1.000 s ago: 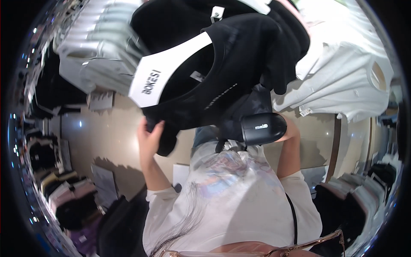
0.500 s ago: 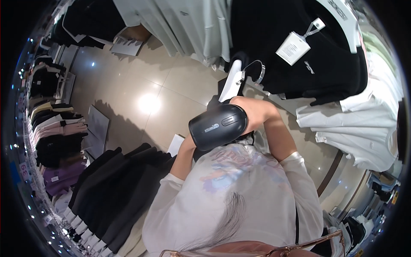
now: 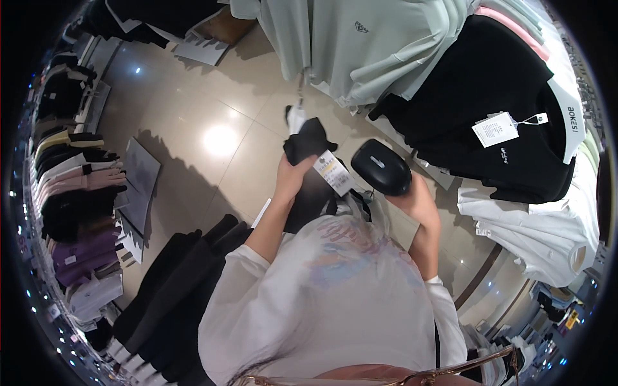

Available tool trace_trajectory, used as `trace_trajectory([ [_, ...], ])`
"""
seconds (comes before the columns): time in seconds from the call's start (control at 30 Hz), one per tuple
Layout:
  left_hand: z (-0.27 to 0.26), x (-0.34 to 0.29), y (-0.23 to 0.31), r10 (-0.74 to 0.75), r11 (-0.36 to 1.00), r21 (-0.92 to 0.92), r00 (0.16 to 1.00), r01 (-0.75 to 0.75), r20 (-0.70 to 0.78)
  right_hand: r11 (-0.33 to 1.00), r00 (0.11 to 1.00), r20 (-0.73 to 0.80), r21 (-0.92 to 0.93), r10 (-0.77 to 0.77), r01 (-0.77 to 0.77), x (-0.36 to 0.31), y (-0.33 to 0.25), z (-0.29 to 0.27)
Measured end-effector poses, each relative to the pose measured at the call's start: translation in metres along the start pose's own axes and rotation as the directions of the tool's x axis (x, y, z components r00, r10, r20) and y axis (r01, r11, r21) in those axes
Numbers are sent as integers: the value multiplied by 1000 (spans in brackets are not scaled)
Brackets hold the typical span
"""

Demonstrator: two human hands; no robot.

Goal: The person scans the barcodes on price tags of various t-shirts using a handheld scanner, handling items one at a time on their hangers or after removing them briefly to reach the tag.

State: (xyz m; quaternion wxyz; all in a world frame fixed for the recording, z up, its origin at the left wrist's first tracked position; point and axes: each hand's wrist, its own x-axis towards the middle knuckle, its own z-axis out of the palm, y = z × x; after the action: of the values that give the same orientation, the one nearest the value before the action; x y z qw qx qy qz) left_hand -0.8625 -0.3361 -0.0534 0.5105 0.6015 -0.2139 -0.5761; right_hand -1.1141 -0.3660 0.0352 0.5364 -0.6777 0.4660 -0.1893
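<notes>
My left hand point(image 3: 293, 175) is closed on a bunched black garment point(image 3: 308, 143) at the middle of the view. A white hanger point(image 3: 296, 119) pokes out of the garment's far end, its metal hook blurred. A white paper tag point(image 3: 331, 172) with a yellow band lies against the garment, beside my left fingers. My right hand point(image 3: 412, 201) is wrapped round a black handheld barcode scanner point(image 3: 381, 167), whose rounded head is up and whose handle is mostly hidden. The scanner sits just right of the tag, apart from it.
A black T-shirt point(image 3: 476, 103) with its own white tag point(image 3: 496, 130) hangs at the right, next to pale green shirts point(image 3: 360, 45) and white shirts point(image 3: 515, 225). Dark garments point(image 3: 180, 283) hang at the lower left. Clothes racks line the far left beyond the tiled floor point(image 3: 193, 128).
The scanner and my right hand have moved right, uncovering my left hand, the black garment and its tag. The hanger has shifted left. My view of the racks has turned somewhat.
</notes>
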Motion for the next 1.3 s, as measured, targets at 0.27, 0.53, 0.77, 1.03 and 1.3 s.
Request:
trace_trajectory([
  [0.27,-13,31,-15,-9,998,-59,994,2,-113,975,969,-106,15,222,-222,-35,18,33],
  [0.53,9,34,-7,-7,999,-50,999,5,-36,933,934,-111,-88,339,-350,-29,3,27],
  [0.77,32,19,-5,-49,994,103,993,39,106,959,939,-215,-27,269,-281,-58,35,6],
  [1.03,75,5,-22,-125,814,542,849,-208,514,959,920,-302,-54,251,-279,-118,62,-45],
  [1.3,173,-50,37,-105,336,721,736,-606,668,936,875,-345,38,340,-349,-195,106,-88],
])
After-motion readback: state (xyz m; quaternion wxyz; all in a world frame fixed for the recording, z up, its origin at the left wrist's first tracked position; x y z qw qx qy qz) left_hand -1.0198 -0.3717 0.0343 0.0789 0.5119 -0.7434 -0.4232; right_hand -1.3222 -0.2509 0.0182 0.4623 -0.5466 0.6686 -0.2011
